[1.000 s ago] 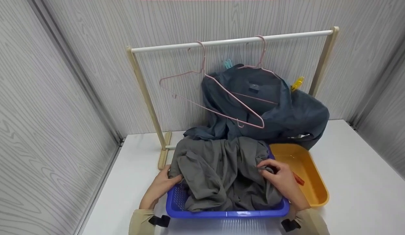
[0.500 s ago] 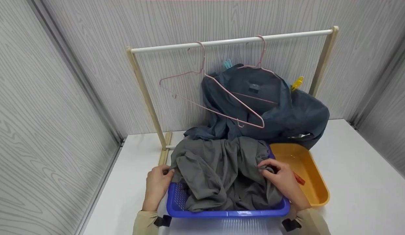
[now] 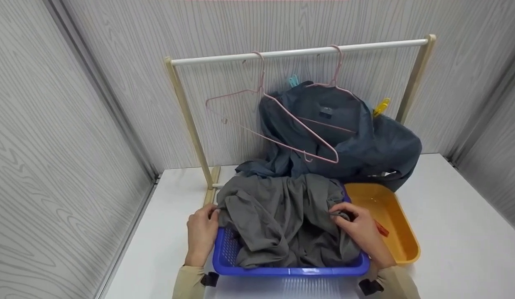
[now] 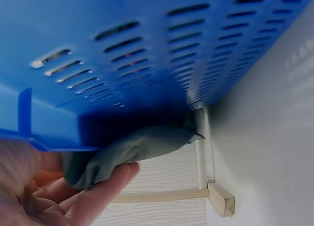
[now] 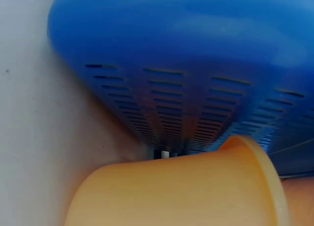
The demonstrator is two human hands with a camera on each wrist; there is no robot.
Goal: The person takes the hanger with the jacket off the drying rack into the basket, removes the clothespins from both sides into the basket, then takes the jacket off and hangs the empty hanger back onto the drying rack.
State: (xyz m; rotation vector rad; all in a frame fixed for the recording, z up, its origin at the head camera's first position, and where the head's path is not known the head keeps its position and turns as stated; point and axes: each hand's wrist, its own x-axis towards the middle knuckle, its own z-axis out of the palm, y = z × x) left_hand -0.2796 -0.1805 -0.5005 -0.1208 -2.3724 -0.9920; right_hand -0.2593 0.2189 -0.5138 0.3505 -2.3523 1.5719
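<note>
A crumpled dark grey garment fills the blue slotted basket and drapes over its back and left sides. At the basket's left rim my left hand pinches the garment's edge between thumb and fingers. The left wrist view shows a fold of the grey cloth held in those fingers, below the basket's outer wall. Over the right side of the basket, my right hand pinches a bunched bit of the same garment. In the right wrist view the basket and tub hide most of that hand.
Behind the basket stands a rack with a white rail and wooden posts. A bare pink hanger hangs beside a dark blue garment on another hanger, with yellow and teal clips. An orange tub holds a red clip.
My left hand has shifted its grip, turning and moving up along the left side, and now pinches the garment's outer edge there. The right hand keeps its pinch in place.
</note>
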